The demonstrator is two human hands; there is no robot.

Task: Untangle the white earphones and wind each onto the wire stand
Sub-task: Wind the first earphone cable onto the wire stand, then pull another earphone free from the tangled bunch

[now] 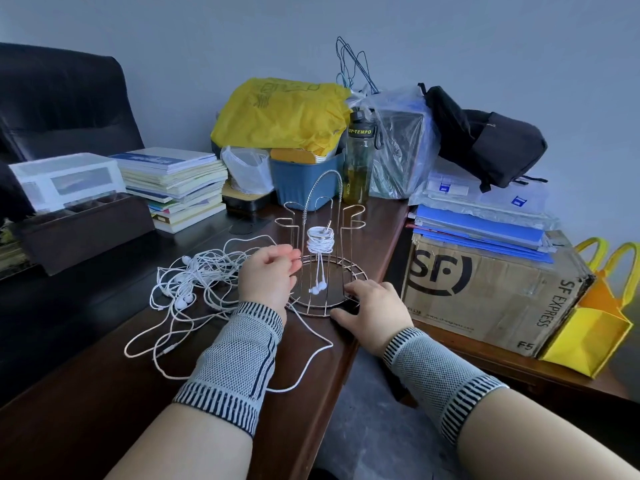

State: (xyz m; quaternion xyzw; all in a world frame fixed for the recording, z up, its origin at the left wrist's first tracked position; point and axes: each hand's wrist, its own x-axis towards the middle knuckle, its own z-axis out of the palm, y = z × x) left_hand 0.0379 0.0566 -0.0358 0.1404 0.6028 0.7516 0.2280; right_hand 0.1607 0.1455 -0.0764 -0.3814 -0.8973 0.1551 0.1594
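A: Two hands of yours on one dark desk [86,393]. What's the biggest thing on it?

B: The SF Express carton [491,292] at three o'clock from the stand, blue folders [481,233] stacked on top. At twelve o'clock sits a blue bin [301,183] under a yellow bag [280,112], with a book pile [176,185] around ten.

A: And the wire stand?

B: The wire stand [325,271] is at the desk's middle, near the edge. One earphone coil [320,240] is wound round an upright, its buds hanging down to the base ring.

A: The rest of the earphones?

B: The tangled earphones [194,282] lie in a loose heap at nine o'clock from the stand, loops trailing toward me.

A: Your hands?

B: My left hand [268,275] has its fingers curled at the stand's nine o'clock side; whether they pinch a cord I can't tell. My right hand [370,310] rests with fingers spread on the ring's rim at five o'clock.
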